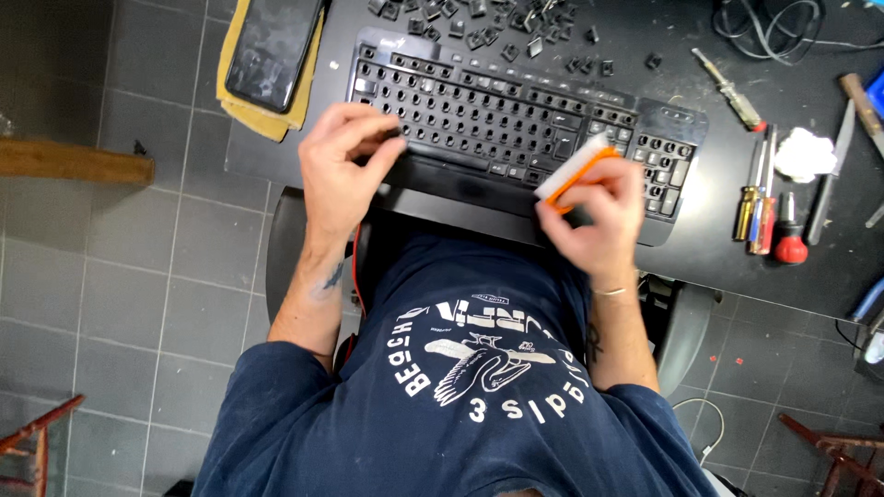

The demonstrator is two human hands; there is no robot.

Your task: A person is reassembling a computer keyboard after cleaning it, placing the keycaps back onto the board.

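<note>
A black keyboard (pixel 516 110) with most keycaps removed lies on the black desk (pixel 700 258) in front of me. My left hand (pixel 343 166) grips the keyboard's front left edge, fingers curled over the palm rest. My right hand (pixel 599 216) holds an orange-handled brush with white bristles (pixel 575 170) against the keyboard's front right area, beside the number pad. Loose black keycaps (pixel 488 23) are scattered behind the keyboard.
A dark phone (pixel 272 46) rests on a yellow cloth (pixel 267 115) at the desk's left. Several screwdrivers (pixel 764 207), a white wad (pixel 803 152), a knife (pixel 829 179) and cables (pixel 769 28) lie on the right. Grey tiled floor (pixel 138 276) surrounds my chair.
</note>
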